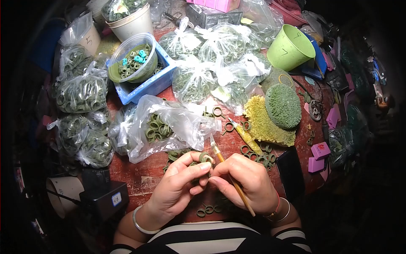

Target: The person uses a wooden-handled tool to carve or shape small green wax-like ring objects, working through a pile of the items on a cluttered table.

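Reddish, worn table [139, 175] crowded with clear bags of green rings [160, 127], with a blue bin [146, 86] beyond the bags. Nearer the person than the bags, the left hand [179, 186] is curled, fingertips pinching a small green ring [206, 157]. Touching it, the right hand [247, 182] is closed around a thin yellow-handled knife [230, 175], blade pointing toward the bags.

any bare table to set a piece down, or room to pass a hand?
Bare red table only between the open bag of rings, the black box and the left hand. A thin strip lies beside the knife. Everywhere behind is crowded with tied bags.
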Available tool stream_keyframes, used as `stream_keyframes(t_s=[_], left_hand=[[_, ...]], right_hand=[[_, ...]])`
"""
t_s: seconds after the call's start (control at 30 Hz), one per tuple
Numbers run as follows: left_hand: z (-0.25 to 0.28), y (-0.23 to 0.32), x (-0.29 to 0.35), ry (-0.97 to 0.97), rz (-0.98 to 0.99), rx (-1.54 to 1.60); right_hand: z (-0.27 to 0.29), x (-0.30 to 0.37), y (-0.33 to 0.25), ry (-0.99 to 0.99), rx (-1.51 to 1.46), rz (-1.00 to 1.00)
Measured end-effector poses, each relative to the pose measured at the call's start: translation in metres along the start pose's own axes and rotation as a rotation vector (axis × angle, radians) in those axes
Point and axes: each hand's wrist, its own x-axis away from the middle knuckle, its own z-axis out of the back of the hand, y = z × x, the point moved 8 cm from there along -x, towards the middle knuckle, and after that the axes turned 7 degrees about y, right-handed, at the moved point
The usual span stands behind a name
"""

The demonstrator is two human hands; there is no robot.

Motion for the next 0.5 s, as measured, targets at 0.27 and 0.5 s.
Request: stream_keyframes(t_s=[0.27, 0.5], left_hand=[[-0.003, 0.005, 0.001, 0.027, -0.042, -0.01], [-0.008, 0.009, 0.003, -0.017, -0.125, -0.11]], right_hand=[[0.008, 0.0, 0.001, 0.03, -0.032, -0.029], [0.013, 0.009, 0.023, 0.167, -0.462, -0.415]])
